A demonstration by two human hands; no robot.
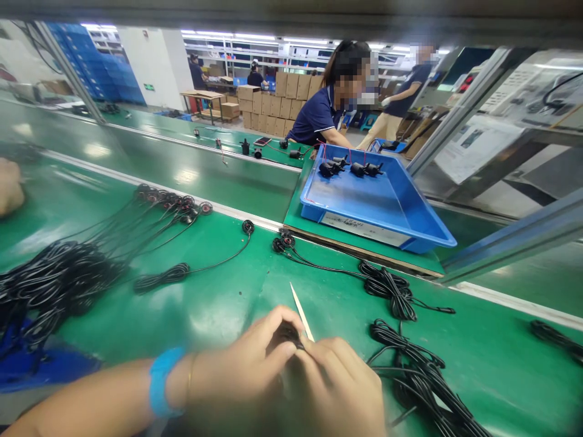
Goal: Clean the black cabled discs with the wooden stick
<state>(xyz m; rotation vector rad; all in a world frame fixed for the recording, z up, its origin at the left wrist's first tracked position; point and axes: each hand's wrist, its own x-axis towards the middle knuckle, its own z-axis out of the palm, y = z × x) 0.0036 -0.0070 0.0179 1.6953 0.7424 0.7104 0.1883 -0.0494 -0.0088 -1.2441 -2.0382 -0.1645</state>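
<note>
My left hand (259, 352), with a blue band at the wrist, is closed around a small black part (290, 332), mostly hidden by the fingers. Against it from the right presses my right hand (341, 382), its fingertips pinched at the same part. A pale pointed stick (300, 308) sticks out beyond the right fingers; whether it is held or lies on the table I cannot tell. Just beyond the hands, black round cable ends (283, 243) lie on the green table (218, 309), joined to a coiled black cable (389, 288).
To the left lies a heap of black cables (59, 279) with round ends (170, 201). More coiled cables (414, 370) are at right. A blue tray (364, 200) holding black motor-like parts (350, 167) stands beyond. A co-worker (328, 109) leans behind it. Another person's hand (9, 188) shows at far left.
</note>
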